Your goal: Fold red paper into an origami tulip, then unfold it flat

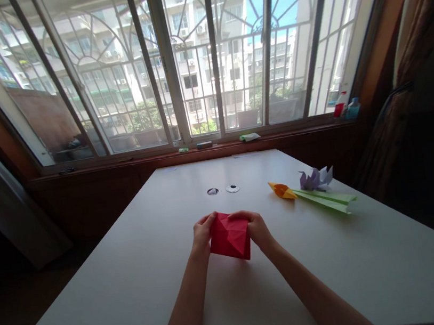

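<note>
Over the middle of the white tabletop, our left hand and right hand pinch a creased red paper square by its upper edges; an uneven squeeze, we judge, could skew or tear the fold.

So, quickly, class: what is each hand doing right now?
Left hand: closed on the folded red paper square.
Right hand: closed on the same paper's other edge.

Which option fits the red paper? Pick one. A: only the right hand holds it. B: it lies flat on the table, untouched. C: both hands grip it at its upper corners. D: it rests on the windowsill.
C: the left hand and the right hand each pinch an upper corner of the red paper above the table.
</note>
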{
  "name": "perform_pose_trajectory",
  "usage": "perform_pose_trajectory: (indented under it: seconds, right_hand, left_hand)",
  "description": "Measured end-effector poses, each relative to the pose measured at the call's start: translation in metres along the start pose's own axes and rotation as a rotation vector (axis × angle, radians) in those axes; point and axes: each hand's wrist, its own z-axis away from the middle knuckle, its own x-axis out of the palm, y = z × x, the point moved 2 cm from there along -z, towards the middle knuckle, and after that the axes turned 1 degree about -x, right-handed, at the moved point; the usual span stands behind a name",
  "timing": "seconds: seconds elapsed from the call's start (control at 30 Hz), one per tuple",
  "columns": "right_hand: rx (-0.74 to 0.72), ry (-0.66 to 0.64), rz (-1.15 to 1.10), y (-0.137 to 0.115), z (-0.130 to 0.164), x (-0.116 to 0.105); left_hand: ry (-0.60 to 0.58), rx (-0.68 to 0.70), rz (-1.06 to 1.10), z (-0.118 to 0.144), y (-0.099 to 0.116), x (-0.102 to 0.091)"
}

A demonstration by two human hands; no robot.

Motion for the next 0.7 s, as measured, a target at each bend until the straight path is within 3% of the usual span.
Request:
perform_pose_trajectory:
  seconds: [0.23,0.47,0.7]
  right_hand:
    - [0.131,-0.034,-0.106,0.0017,-0.0008,-0.0025]
    - [0.138,-0.001,-0.095,0.0043,-0.0013,-0.0044]
    - [0.143,0.055,-0.184,0.0036,-0.0019,-0.0068]
  left_hand:
    - [-0.008,-0.011,-0.027,-0.0001,-0.0022,-0.0003]
    - [-0.125,-0.138,-0.047,0.0037,-0.0049,0.0046]
    - [-0.131,-0.117,-0.099,0.0060,-0.0045,0.0058]
